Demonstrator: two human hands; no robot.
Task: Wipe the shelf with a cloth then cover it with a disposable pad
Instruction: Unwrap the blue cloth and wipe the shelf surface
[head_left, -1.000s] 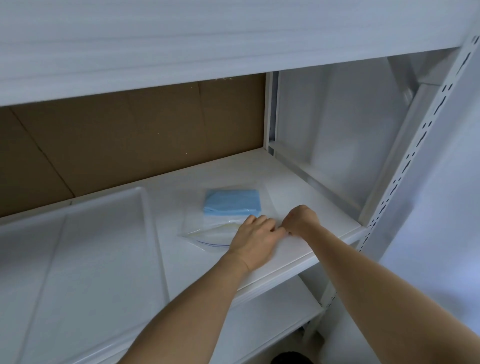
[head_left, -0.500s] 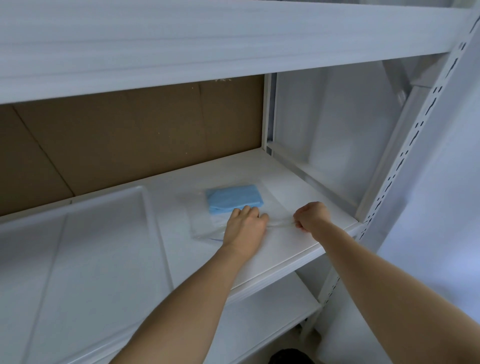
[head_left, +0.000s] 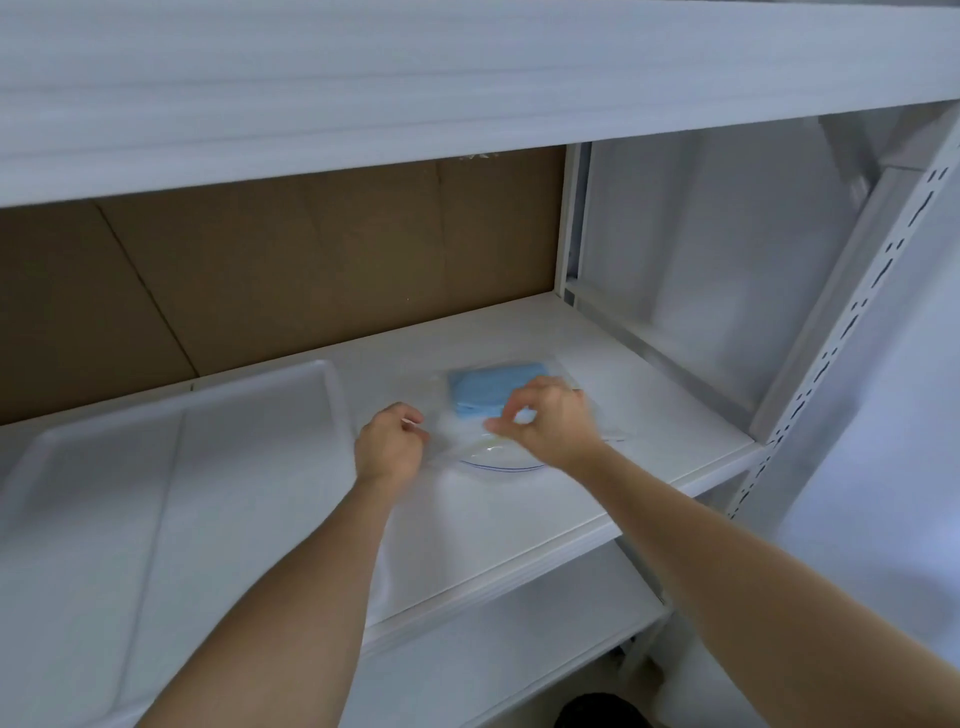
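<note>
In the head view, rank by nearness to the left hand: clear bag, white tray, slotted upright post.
From the left hand:
1. Clear bag, pinched at its edge.
2. White tray, just left.
3. Slotted upright post, far right.

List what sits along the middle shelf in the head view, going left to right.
White tray → left hand, pinching the clear zip bag's edge → clear zip bag holding the blue folded pad → right hand, pinching the bag → bare shelf → perforated upright post.
</note>
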